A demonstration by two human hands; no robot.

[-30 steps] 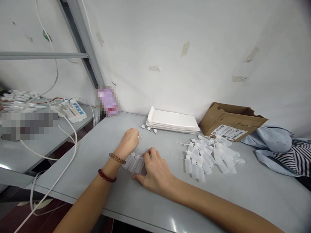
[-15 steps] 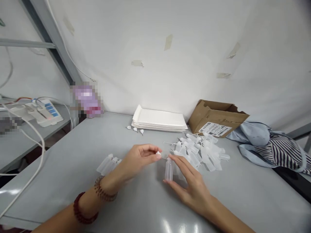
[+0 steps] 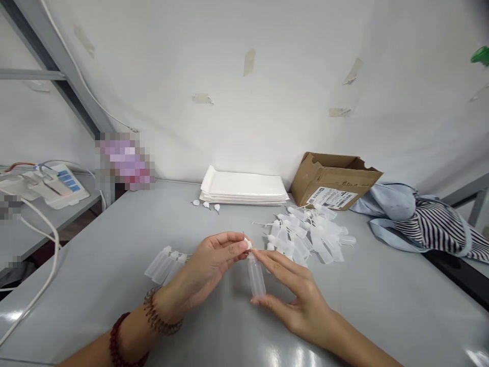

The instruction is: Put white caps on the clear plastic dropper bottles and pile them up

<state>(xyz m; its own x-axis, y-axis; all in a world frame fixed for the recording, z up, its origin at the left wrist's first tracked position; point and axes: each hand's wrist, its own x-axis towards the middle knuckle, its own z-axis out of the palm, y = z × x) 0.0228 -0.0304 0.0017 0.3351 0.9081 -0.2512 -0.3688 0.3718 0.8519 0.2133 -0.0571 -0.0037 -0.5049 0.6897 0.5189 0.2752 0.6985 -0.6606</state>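
My left hand (image 3: pixel 216 260) pinches a small white cap (image 3: pixel 248 244) with a thin dark pin on top, at the mouth of a translucent plastic bottle (image 3: pixel 256 279). Whether the cap is seated on the neck cannot be made out. My right hand (image 3: pixel 296 293) grips that bottle, fingers near its neck and thumb at its base; it tilts slightly. Left of my left wrist lie several similar bottles (image 3: pixel 162 266), partly covered by the hand. A loose pile of translucent bottles (image 3: pixel 305 234) is spread beyond my right hand.
Three small white caps (image 3: pixel 206 205) lie before a stack of white padded envelopes (image 3: pixel 244 187). At the back right stands an open cardboard box (image 3: pixel 332 181) beside a blue and striped cloth bag (image 3: pixel 428 224). A power strip (image 3: pixel 63 186) and white cables are at left.
My left hand has brought the cap onto the bottle's mouth. The bottle in my right hand has shifted left and now tilts. The camera view has turned slightly right.
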